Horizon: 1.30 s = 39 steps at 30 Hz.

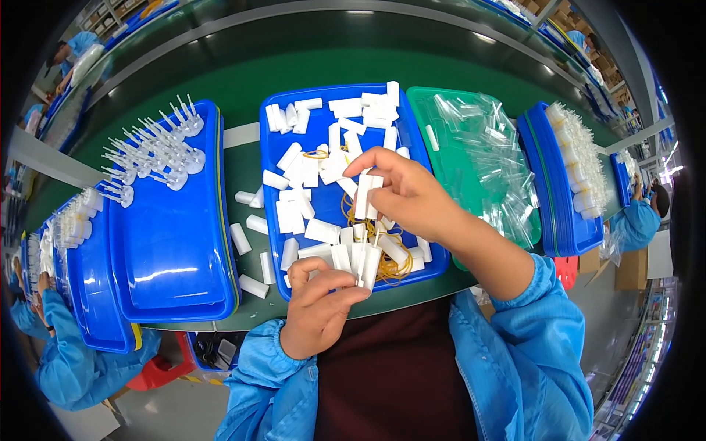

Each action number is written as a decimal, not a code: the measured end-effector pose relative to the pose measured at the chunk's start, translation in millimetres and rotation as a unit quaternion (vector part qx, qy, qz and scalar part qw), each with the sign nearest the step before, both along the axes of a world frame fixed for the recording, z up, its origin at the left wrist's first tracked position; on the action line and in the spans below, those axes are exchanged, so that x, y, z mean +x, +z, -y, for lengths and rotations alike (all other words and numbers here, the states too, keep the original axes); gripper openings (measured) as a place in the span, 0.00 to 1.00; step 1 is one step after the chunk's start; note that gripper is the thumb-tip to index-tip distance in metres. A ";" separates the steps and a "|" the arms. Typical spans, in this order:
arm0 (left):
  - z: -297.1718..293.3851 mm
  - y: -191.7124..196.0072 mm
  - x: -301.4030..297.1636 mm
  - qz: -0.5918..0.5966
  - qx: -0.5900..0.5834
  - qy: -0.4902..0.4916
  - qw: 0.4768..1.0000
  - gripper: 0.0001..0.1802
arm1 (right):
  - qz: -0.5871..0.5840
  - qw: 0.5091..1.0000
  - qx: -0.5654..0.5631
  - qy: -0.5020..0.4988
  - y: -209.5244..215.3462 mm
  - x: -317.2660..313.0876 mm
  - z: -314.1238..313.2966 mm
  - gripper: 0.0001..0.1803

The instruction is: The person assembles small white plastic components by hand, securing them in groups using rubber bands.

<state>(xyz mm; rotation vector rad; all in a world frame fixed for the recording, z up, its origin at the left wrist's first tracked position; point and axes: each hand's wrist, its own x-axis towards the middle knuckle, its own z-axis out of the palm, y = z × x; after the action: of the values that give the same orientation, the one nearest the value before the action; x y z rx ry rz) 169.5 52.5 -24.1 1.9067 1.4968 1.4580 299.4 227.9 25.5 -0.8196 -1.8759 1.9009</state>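
Closest to the camera was the person's own body, a dark apron front (397, 367) between two blue sleeves (529, 353) that rose from the six o'clock edge. From the left sleeve the left hand (318, 309) reached up, its fingers curled shut around a bunch of small white plastic pieces (354, 259) stood side by side, the thumb pressed across their lower ends. At about one o'clock from it, the right hand (408, 192) came in from the four o'clock side, with thumb and fingertips pinched together on one more white piece (365, 195) held upright just above the bunch.

Both hands worked over the near half of a blue tray (273, 147) at the middle of the frame, which was strewn with loose white pieces (346, 117) and some yellow rubber bands (393, 266) beneath the held bunch. A few white pieces (250, 242) lay outside the tray on the green belt (243, 81), at nine o'clock from the left hand.

Toward three o'clock a green tray (423, 99) held clear plastic bags (493, 162), and beyond it a stack of blue trays (555, 228) carried more white parts. Toward nine o'clock another stack of blue trays (169, 242) bore a cluster of clear pronged parts (151, 154) at its far end. Other workers' blue sleeves (66, 367) showed at the eight o'clock and three o'clock rims.
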 end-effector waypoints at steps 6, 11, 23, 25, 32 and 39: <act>-4.0 3.2 4.2 -0.002 -0.002 -0.024 1.000 0.18 | -0.016 1.000 -0.026 0.005 9.2 11.3 7.5 0.14; -6.0 3.7 8.3 0.002 -0.002 -0.030 1.000 0.18 | -0.018 0.999 0.024 -0.015 2.7 17.0 10.7 0.11; -7.2 3.1 9.9 0.009 -0.013 -0.022 1.000 0.13 | 0.017 0.995 0.092 -0.034 -2.5 15.4 15.7 0.12; -6.6 2.2 9.0 0.021 -0.019 -0.026 0.999 0.11 | 0.018 0.995 0.091 -0.029 -1.6 16.0 15.1 0.12; -5.0 0.3 6.1 0.033 -0.035 -0.019 0.999 0.09 | -0.003 0.992 0.126 -0.027 0.1 15.5 11.1 0.11; -5.3 3.1 4.5 0.033 -0.038 -0.033 0.998 0.08 | 0.016 0.930 0.365 -0.036 6.9 12.1 15.1 0.10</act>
<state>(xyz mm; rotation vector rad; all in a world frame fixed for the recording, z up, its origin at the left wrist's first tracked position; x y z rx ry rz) 174.0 57.8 -21.1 1.8284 1.4258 1.4016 311.6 212.8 32.3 -0.6454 -2.2847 0.9943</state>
